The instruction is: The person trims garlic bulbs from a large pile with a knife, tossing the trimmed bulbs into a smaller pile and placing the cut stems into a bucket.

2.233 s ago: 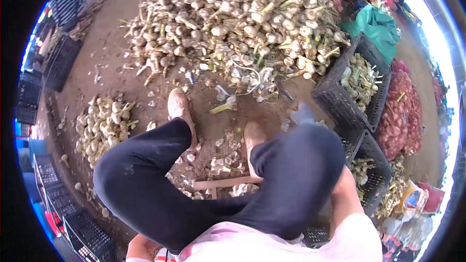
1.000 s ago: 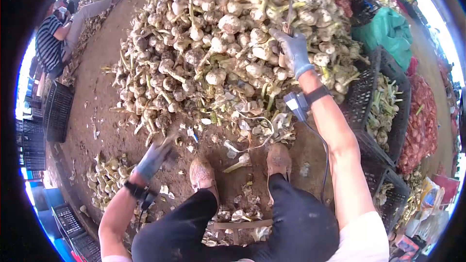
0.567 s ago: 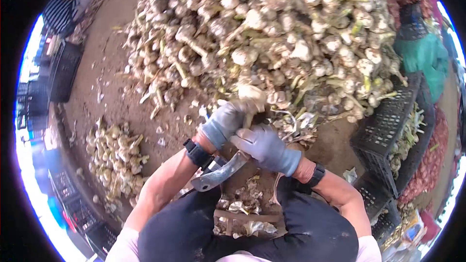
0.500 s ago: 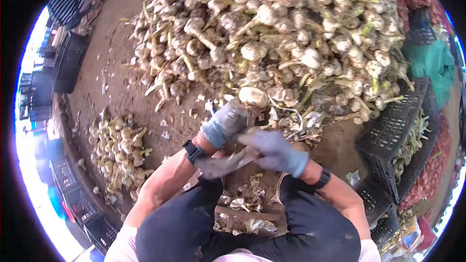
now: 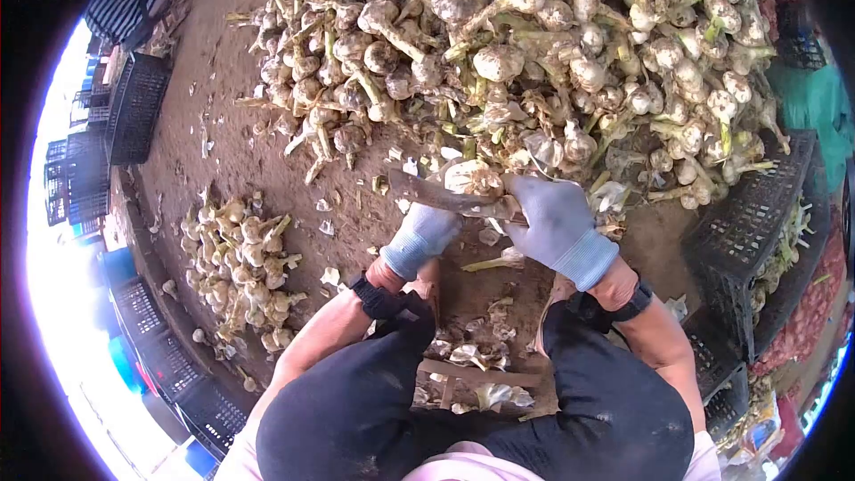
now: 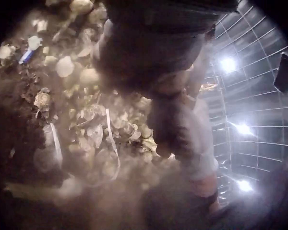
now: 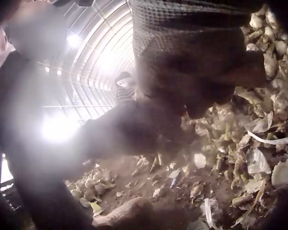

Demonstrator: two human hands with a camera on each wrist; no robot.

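Note:
Both gloved hands meet in front of the big garlic pile in the head view. My left hand (image 5: 427,230) grips a pale garlic bulb (image 5: 472,176), its fingers partly hidden behind the blade. A knife (image 5: 432,193) with a broad, worn blade is gripped by my right hand (image 5: 557,221), its blade pointing left across the front of the bulb. The bulb's stem is hidden by the blade and hands. Both wrist views are dark and hazy; the left glove (image 6: 153,48) and right glove (image 7: 192,62) show as dark shapes.
The garlic pile (image 5: 570,62) spreads ahead, with a small heap of trimmed garlic (image 5: 239,267) at left. Black crates stand at right (image 5: 753,232) and left (image 5: 138,107). Loose skins (image 5: 472,356) litter the dirt between my feet. Another person (image 5: 125,0) is at far left.
The right hand went from above the pile to meet the left hand. The knife blade swung from pointing down toward my lap to lying across the bulb. Both hands moved slightly right.

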